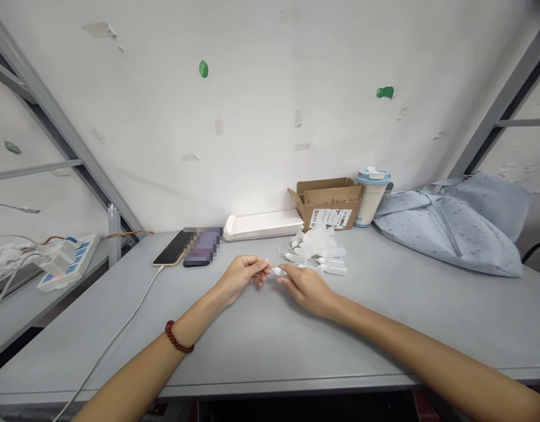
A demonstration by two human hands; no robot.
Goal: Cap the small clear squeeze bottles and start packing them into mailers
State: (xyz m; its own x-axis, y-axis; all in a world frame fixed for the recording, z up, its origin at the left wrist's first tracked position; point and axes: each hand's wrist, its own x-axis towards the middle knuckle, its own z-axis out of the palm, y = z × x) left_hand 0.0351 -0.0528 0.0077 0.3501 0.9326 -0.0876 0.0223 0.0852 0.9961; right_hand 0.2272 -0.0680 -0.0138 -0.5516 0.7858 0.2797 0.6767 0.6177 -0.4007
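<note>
Over the grey tabletop [252, 346], my right hand [307, 288] is closed around a small translucent plastic bottle [277, 271] with a white cap end pointing left. Most of that bottle is hidden by the fingers. My left hand [245, 274] pinches right at its tip, fingers bunched; what they grip is too small to make out. Just behind my right hand lies a loose pile of similar translucent bottles [316, 243], some with thin curved pieces at their ends. A dark red bead bracelet [179, 338] circles my left wrist.
Behind the pile stand an open cardboard box [329, 202], a flat white stack [265, 224] and a lidded cup [370, 199]. Blue patterned cloth [450, 223] lies at right. Two phones, one black-screened [170, 249], lie left, with a white cable [124, 328] running forward.
</note>
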